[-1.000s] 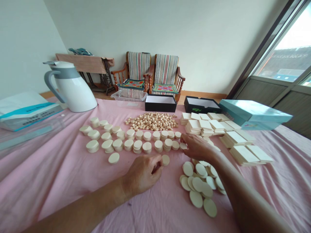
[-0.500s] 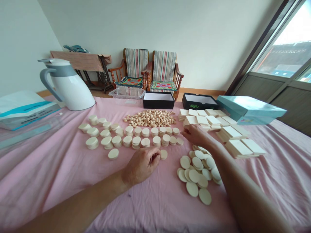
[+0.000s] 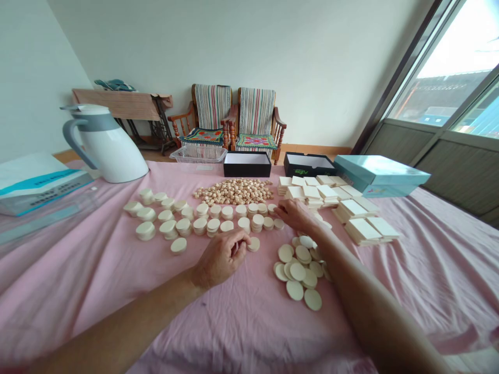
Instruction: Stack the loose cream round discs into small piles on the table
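My left hand [image 3: 221, 255] rests on the pink cloth [image 3: 97, 270] with its fingers curled in, pinched on something I cannot make out; a single pale disc [image 3: 254, 243] lies just beside its fingertips. My right hand [image 3: 293, 214] reaches forward, palm down, fingers bent at the right end of the rows of stacked discs [image 3: 202, 221]. A loose heap of flat round discs [image 3: 299, 270] lies under my right forearm. Whether the right hand grips a disc is hidden.
Small wooden beads [image 3: 234, 191] are piled behind the disc rows. Stacks of rectangular tiles [image 3: 339, 205] lie right. Two black boxes [image 3: 247, 164], a clear tray [image 3: 198, 156], a teal box [image 3: 380, 175] and a white jug [image 3: 105, 145] stand at the back; a paper packet [image 3: 35, 182] lies left.
The head view has tilted and shifted, so everything sits lower-left in frame. My right hand has crept forward along the disc rows towards the tiles. My left hand stays curled by the single disc.
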Action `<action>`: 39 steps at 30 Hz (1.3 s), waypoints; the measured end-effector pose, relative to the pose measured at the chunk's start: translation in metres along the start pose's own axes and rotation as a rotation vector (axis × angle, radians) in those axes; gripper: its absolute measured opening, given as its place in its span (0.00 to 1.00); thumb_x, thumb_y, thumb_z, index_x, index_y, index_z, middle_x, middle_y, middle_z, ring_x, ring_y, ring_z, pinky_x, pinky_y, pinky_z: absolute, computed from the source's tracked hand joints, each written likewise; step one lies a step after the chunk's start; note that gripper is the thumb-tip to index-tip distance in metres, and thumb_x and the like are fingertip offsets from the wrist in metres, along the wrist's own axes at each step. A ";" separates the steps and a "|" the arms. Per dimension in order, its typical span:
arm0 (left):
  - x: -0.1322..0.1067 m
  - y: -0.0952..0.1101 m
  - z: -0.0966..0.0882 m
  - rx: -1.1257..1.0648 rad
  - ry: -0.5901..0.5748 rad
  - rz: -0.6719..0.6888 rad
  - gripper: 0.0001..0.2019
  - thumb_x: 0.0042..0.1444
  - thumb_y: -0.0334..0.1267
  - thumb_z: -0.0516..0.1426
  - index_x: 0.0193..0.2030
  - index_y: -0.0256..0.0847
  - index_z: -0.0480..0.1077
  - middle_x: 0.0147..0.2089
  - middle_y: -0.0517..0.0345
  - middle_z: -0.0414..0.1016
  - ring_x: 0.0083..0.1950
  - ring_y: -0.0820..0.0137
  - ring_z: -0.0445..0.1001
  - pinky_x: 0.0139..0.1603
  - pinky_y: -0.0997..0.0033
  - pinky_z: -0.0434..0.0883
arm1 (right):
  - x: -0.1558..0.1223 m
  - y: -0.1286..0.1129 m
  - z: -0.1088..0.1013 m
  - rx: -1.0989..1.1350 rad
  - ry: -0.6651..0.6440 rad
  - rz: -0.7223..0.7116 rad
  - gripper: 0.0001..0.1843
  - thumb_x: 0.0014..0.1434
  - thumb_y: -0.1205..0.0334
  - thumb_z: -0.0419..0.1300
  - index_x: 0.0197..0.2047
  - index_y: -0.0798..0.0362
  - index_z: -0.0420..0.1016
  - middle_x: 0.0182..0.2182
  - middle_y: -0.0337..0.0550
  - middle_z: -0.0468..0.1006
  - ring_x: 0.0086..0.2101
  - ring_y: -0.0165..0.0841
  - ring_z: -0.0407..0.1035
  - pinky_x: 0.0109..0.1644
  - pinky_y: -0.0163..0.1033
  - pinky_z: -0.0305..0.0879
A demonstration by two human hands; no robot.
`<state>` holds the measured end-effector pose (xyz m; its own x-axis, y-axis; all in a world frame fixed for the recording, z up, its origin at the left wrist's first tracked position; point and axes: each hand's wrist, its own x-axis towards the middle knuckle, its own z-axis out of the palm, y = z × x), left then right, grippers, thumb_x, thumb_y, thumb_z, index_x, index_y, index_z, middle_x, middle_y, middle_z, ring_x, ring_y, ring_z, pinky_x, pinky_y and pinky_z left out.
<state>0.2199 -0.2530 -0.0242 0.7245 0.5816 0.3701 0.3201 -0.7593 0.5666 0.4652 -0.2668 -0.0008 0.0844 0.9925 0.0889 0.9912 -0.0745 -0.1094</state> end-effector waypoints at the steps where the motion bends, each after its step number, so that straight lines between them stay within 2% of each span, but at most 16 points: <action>1: -0.001 0.000 0.000 -0.003 -0.008 0.011 0.08 0.55 0.28 0.48 0.35 0.38 0.69 0.30 0.60 0.71 0.30 0.74 0.67 0.33 0.76 0.62 | 0.000 -0.001 0.001 0.007 0.011 -0.002 0.20 0.64 0.58 0.46 0.33 0.57 0.75 0.30 0.49 0.77 0.30 0.31 0.67 0.33 0.34 0.51; 6: -0.003 -0.001 0.003 -0.022 -0.148 0.085 0.08 0.54 0.28 0.50 0.36 0.38 0.69 0.28 0.61 0.71 0.29 0.75 0.67 0.32 0.76 0.61 | 0.001 -0.003 0.002 0.058 0.061 -0.002 0.19 0.64 0.57 0.46 0.32 0.56 0.74 0.30 0.48 0.77 0.31 0.32 0.67 0.33 0.34 0.52; 8: -0.002 -0.002 0.003 -0.010 -0.207 0.071 0.07 0.55 0.29 0.51 0.35 0.39 0.70 0.27 0.62 0.69 0.28 0.74 0.66 0.30 0.76 0.60 | 0.001 -0.001 -0.003 0.084 0.077 0.003 0.19 0.64 0.58 0.46 0.31 0.56 0.73 0.29 0.47 0.77 0.30 0.31 0.67 0.33 0.34 0.52; 13: 0.001 -0.003 0.000 -0.011 -0.277 0.014 0.07 0.57 0.30 0.51 0.35 0.39 0.70 0.28 0.61 0.70 0.27 0.74 0.66 0.30 0.76 0.60 | 0.001 0.003 -0.034 0.228 0.119 -0.020 0.19 0.65 0.59 0.44 0.29 0.55 0.69 0.26 0.41 0.74 0.27 0.27 0.64 0.31 0.32 0.52; 17: 0.000 -0.005 -0.001 -0.009 -0.298 0.004 0.07 0.57 0.31 0.51 0.37 0.40 0.70 0.29 0.61 0.70 0.29 0.74 0.66 0.31 0.75 0.60 | -0.020 -0.007 -0.057 0.345 0.122 -0.124 0.15 0.63 0.58 0.49 0.29 0.54 0.68 0.23 0.38 0.71 0.26 0.26 0.62 0.30 0.33 0.53; 19: 0.000 -0.005 -0.001 -0.014 -0.307 -0.001 0.08 0.58 0.31 0.50 0.38 0.40 0.70 0.29 0.61 0.70 0.29 0.73 0.66 0.32 0.75 0.61 | -0.042 -0.018 -0.059 0.425 0.076 -0.236 0.10 0.62 0.58 0.52 0.35 0.54 0.69 0.28 0.40 0.73 0.28 0.27 0.64 0.33 0.33 0.57; 21: 0.000 -0.006 -0.001 -0.029 -0.316 0.003 0.08 0.58 0.31 0.50 0.38 0.40 0.70 0.30 0.61 0.71 0.31 0.73 0.67 0.34 0.75 0.61 | -0.068 -0.029 -0.054 0.462 -0.026 -0.377 0.11 0.60 0.58 0.55 0.43 0.54 0.69 0.38 0.45 0.74 0.38 0.31 0.67 0.42 0.36 0.61; 23: 0.001 -0.006 0.000 -0.048 -0.319 0.012 0.08 0.59 0.31 0.50 0.39 0.40 0.70 0.33 0.60 0.72 0.33 0.73 0.69 0.35 0.75 0.62 | -0.093 -0.037 -0.045 0.425 -0.117 -0.525 0.18 0.57 0.55 0.57 0.48 0.54 0.68 0.45 0.48 0.73 0.46 0.36 0.65 0.50 0.41 0.60; 26: 0.001 -0.007 0.002 -0.049 -0.306 0.018 0.08 0.58 0.30 0.50 0.39 0.40 0.70 0.34 0.61 0.73 0.33 0.74 0.69 0.35 0.75 0.62 | -0.116 -0.040 -0.027 0.283 -0.151 -0.598 0.24 0.58 0.53 0.56 0.56 0.54 0.64 0.56 0.50 0.67 0.56 0.43 0.56 0.61 0.51 0.49; 28: 0.001 -0.006 0.003 -0.030 -0.291 0.017 0.08 0.58 0.30 0.51 0.38 0.40 0.70 0.32 0.61 0.73 0.32 0.74 0.69 0.35 0.76 0.61 | -0.121 -0.038 -0.016 0.205 -0.129 -0.605 0.23 0.60 0.54 0.53 0.56 0.55 0.63 0.59 0.51 0.64 0.59 0.44 0.53 0.63 0.53 0.43; 30: 0.001 -0.006 0.004 -0.009 -0.280 0.016 0.07 0.58 0.29 0.51 0.37 0.40 0.70 0.30 0.62 0.72 0.30 0.75 0.67 0.33 0.76 0.61 | -0.121 -0.035 -0.007 0.164 -0.084 -0.563 0.19 0.63 0.56 0.51 0.54 0.55 0.65 0.57 0.52 0.66 0.57 0.43 0.55 0.63 0.52 0.43; 33: 0.002 -0.005 0.005 0.008 -0.279 0.010 0.07 0.58 0.29 0.51 0.36 0.39 0.70 0.28 0.62 0.70 0.28 0.75 0.66 0.31 0.76 0.59 | -0.117 -0.032 0.001 0.139 -0.021 -0.499 0.12 0.63 0.61 0.50 0.48 0.54 0.67 0.50 0.51 0.71 0.52 0.40 0.60 0.60 0.51 0.48; 39: 0.002 -0.005 0.004 0.003 -0.279 0.016 0.07 0.57 0.28 0.51 0.35 0.40 0.69 0.28 0.63 0.69 0.27 0.77 0.64 0.30 0.77 0.58 | -0.105 -0.019 0.006 0.096 0.023 -0.450 0.05 0.58 0.68 0.51 0.37 0.54 0.67 0.38 0.47 0.71 0.40 0.36 0.61 0.48 0.45 0.56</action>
<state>0.2226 -0.2488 -0.0294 0.8695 0.4667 0.1619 0.3084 -0.7689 0.5601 0.4370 -0.3694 -0.0139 -0.3490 0.9215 0.1707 0.9159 0.3739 -0.1460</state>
